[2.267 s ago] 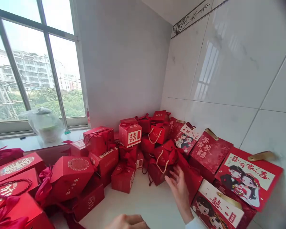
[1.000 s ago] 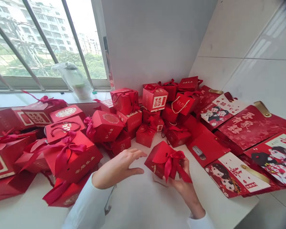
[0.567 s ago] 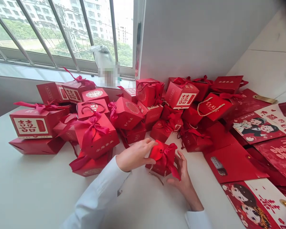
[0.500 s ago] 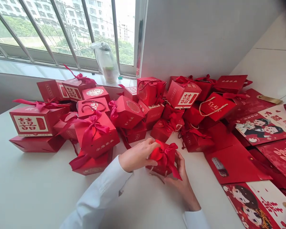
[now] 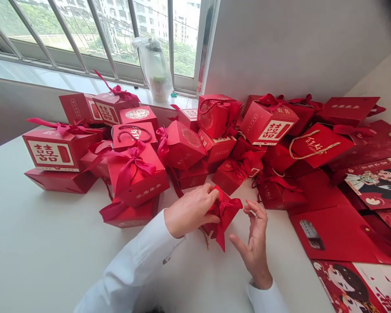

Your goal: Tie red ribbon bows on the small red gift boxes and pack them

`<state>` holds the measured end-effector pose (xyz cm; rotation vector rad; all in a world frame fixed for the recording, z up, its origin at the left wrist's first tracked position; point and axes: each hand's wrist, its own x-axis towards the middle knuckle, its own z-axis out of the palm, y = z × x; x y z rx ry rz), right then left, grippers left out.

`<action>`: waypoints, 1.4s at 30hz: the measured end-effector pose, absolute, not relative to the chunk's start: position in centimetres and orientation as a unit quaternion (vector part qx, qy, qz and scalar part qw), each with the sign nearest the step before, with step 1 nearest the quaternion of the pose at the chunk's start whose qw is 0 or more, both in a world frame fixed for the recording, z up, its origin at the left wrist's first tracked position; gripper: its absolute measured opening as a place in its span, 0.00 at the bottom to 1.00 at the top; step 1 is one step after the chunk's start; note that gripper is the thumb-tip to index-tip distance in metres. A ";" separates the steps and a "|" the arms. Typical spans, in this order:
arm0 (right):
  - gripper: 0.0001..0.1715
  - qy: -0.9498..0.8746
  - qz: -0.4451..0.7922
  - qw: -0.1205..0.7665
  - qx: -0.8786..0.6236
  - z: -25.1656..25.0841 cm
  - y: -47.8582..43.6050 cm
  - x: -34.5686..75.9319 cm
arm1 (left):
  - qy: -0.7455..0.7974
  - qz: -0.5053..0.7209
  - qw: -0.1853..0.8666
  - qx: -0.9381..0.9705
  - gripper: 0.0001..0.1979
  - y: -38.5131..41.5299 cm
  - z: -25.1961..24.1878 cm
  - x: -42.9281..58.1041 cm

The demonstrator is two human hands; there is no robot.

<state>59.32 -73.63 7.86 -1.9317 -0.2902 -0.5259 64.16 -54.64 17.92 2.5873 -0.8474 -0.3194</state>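
Observation:
A small red gift box (image 5: 226, 213) with a ribbon bow sits low over the white table, in front of the piled boxes. My left hand (image 5: 193, 209) grips it from the left, thumb and fingers closed at its upper edge beside the bow. Just right of the box, my right hand (image 5: 254, 239) is apart from it, fingers spread and holding nothing. A twisted cord hangs at the box's lower left side. The far side and underside of the box are hidden.
Stacked red gift boxes (image 5: 138, 174) line the back of the white table (image 5: 61, 243). Flat red envelopes (image 5: 339, 226) and printed cards (image 5: 355, 284) overlap at the right. A bagged cup (image 5: 158, 82) stands on the windowsill, before the barred window.
My right hand has let go of the box and drawn off to the right, its fingers opening. The box has turned in my left hand. The camera view has shifted slightly.

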 end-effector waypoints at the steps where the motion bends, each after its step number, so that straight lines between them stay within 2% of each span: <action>1: 0.35 -0.148 -0.216 0.495 -0.828 8.8 -73.9 59.7 | -0.298 -0.105 0.205 0.926 0.13 -54.9 17.9 64.0; 3: 0.26 -0.211 -0.191 0.418 -0.863 10.8 -74.4 60.8 | -0.296 -0.074 0.226 0.925 0.13 -55.5 17.6 63.9; 6: 0.23 -0.297 -0.138 0.352 -0.877 13.2 -74.8 62.8 | -0.285 -0.024 0.261 0.922 0.08 -56.2 17.0 64.1; 8: 0.22 -0.332 -0.102 0.343 -0.873 14.3 -75.1 64.0 | -0.261 -0.008 0.288 0.921 0.04 -56.4 16.4 64.5; 14: 0.16 -0.315 -0.029 0.342 -0.885 15.3 -76.0 65.8 | -0.160 0.010 0.348 0.924 0.06 -56.0 15.1 66.0; 17: 0.12 -0.298 0.032 0.333 -0.894 15.1 -76.4 66.1 | -0.111 0.000 0.338 0.934 0.09 -55.7 14.8 66.3; 20: 0.09 -0.288 0.073 0.331 -0.895 15.2 -76.7 66.2 | -0.065 0.001 0.280 0.958 0.09 -55.8 15.1 66.1; 23: 0.08 -0.281 0.072 0.334 -0.897 15.4 -76.8 66.2 | -0.039 0.005 0.209 0.977 0.08 -55.8 16.1 65.4; 29: 0.08 -0.277 0.048 0.335 -0.899 15.5 -76.8 66.2 | -0.162 -0.074 0.262 0.948 0.14 -55.4 18.2 63.8; 36: 0.09 -0.275 0.018 0.311 -0.910 15.4 -76.4 66.2 | -0.194 -0.131 0.192 0.953 0.10 -55.6 17.5 63.6; 42: 0.10 -0.261 -0.015 0.305 -0.916 15.1 -76.4 66.2 | -0.215 -0.145 0.285 0.923 0.10 -54.3 17.9 64.9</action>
